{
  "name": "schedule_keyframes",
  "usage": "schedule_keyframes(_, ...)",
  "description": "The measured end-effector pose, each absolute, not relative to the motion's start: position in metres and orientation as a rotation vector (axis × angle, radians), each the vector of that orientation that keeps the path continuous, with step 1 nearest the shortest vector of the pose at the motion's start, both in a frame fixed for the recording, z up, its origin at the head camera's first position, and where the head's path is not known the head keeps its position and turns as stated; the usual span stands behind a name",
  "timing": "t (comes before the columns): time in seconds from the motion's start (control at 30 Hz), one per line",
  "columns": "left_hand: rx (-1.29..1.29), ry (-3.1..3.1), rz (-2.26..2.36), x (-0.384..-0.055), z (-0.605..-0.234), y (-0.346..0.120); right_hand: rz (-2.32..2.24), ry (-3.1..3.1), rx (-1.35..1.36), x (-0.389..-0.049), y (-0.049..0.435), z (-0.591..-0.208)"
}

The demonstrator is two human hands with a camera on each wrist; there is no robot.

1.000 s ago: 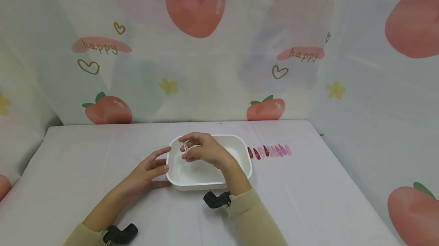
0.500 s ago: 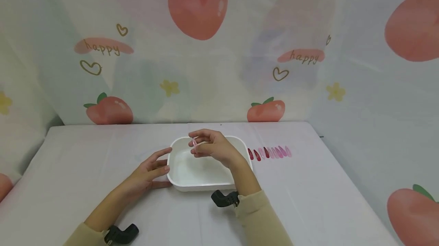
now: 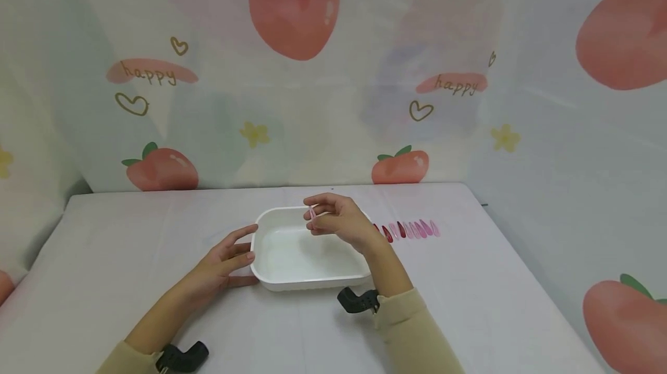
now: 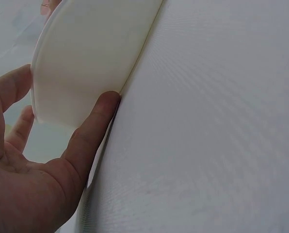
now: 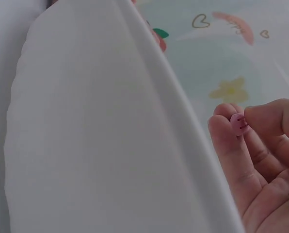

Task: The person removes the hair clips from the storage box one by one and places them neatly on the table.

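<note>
A white plastic basin (image 3: 292, 264) stands mid-table. My left hand (image 3: 225, 261) rests against its left end, fingertips spread along the rim and wall. The left wrist view has the thumb flat on the basin's outer wall (image 4: 81, 63), low near the table. Above the basin's back right part, my right hand (image 3: 344, 220) pinches a small pink snap hair clip (image 3: 312, 212) between thumb and fingers. From the right wrist, the clip (image 5: 238, 124) appears end-on, mostly covered by the fingertips. Right of the basin lies a row of several hair clips (image 3: 402, 229), pink and dark red.
A white cloth covers the table (image 3: 292, 339). Behind it hangs a backdrop (image 3: 312, 148) printed with peaches, hearts and yellow flowers. Black wrist cameras (image 3: 359, 300) are strapped at both sleeves. The right forearm crosses the basin's right end and hides it.
My right hand has moved right and slightly up across the basin, carrying the pink hair clip. The left hand has stayed at the basin's left end.
</note>
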State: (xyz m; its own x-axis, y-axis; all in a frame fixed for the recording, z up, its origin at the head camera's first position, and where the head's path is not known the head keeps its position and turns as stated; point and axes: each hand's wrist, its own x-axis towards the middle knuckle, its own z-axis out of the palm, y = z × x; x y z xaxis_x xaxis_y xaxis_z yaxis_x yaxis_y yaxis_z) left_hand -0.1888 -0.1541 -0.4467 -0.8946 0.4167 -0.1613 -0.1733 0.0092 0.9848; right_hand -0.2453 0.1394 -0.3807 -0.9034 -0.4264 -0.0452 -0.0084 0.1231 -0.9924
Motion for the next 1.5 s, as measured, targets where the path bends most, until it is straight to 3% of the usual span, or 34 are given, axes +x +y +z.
schedule_keyframes(0.83, 0.242, 1.861, 1.947, -0.188, -0.445, -0.156, -1.858, 2.257, -0.317, -0.240, 0.215, -0.378)
schedule_keyframes(1.5, 0.230, 1.872, 1.943, -0.189, -0.445, -0.155, -1.691, 2.538, -0.164, -0.241, 0.305, -0.382)
